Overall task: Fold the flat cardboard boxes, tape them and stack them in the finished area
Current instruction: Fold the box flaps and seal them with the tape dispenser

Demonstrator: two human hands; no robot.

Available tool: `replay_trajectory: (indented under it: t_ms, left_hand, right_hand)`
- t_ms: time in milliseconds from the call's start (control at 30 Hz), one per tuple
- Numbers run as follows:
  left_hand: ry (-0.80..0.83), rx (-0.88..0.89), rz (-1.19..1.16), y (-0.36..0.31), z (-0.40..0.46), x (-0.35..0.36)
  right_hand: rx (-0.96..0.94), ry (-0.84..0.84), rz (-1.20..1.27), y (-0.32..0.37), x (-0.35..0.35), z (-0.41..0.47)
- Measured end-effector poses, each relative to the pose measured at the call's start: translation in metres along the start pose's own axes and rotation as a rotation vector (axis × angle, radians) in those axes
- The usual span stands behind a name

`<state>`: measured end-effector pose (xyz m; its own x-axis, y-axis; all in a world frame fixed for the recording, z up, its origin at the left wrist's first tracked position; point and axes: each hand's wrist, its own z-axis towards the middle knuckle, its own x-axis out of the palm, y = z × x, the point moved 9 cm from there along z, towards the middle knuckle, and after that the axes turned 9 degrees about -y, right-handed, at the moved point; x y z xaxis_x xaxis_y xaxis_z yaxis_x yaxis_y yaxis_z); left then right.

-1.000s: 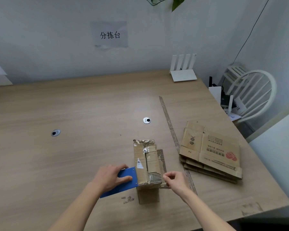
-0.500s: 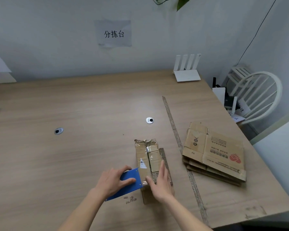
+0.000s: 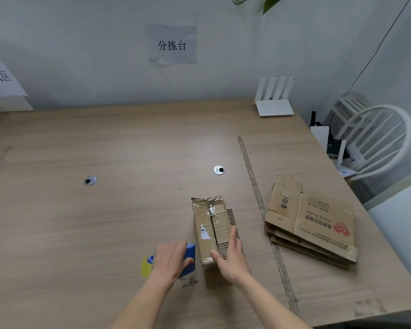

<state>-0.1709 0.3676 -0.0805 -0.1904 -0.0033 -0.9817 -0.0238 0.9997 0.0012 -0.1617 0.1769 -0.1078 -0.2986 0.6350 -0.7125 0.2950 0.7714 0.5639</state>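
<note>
Change since a second ago: we see the right hand (image 3: 231,256), which was pinching at the box's near right corner, now lying flat along the top of the box; the tape dispenser (image 3: 186,260) has drawn back from the box's left side, and its yellowish tape roll (image 3: 146,267) now shows.
Folded box (image 3: 212,230): we find it on the counter (image 3: 105,210), near the front edge, a little right of centre, its top seam covered with glossy tape.
Left hand (image 3: 172,260): we see it grip the blue tape dispenser, just left of the box, fingers curled over the top.
Right hand: fingers straight and together, pressing on the box's top right edge; it holds nothing.
Flat boxes (image 3: 312,220): a stack lies to the right, beyond a worn tape strip (image 3: 262,210) running across the counter.
Writing: the wall sign (image 3: 172,45) reads "分拣台"; a paper at the left edge (image 3: 0,78) shows "成区", its first character cut off. The top flat box carries a red fist logo and printed lines too small for us to read. A small white label on the folded box is unreadable.
</note>
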Motion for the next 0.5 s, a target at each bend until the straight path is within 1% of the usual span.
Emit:
replay_trajectory:
  t_ms: [100, 200, 333, 433, 467, 500]
  left_hand:
    - [-0.03, -0.084, -0.064, 0.006, -0.002, 0.014]
    - [-0.069, -0.156, -0.095, 0.023, -0.009, 0.023]
    - [-0.037, -0.202, -0.096, 0.036, -0.014, 0.047]
    - [0.016, -0.222, -0.151, 0.034, -0.023, 0.068]
    - [0.017, -0.234, -0.153, 0.034, -0.025, 0.071]
    - [-0.019, -0.24, -0.144, 0.035, -0.024, 0.069]
  right_hand:
    - [-0.027, 0.028, -0.001, -0.008, -0.004, 0.003]
    - [-0.057, 0.026, -0.054, -0.006, -0.008, 0.002]
    - [-0.05, -0.035, -0.191, 0.011, -0.007, -0.002]
    - [-0.035, -0.111, -0.219, 0.021, 0.0, -0.007]
    - [-0.033, -0.115, -0.221, 0.022, 0.001, -0.008]
    - [-0.03, -0.105, -0.219, 0.021, 0.001, -0.008]
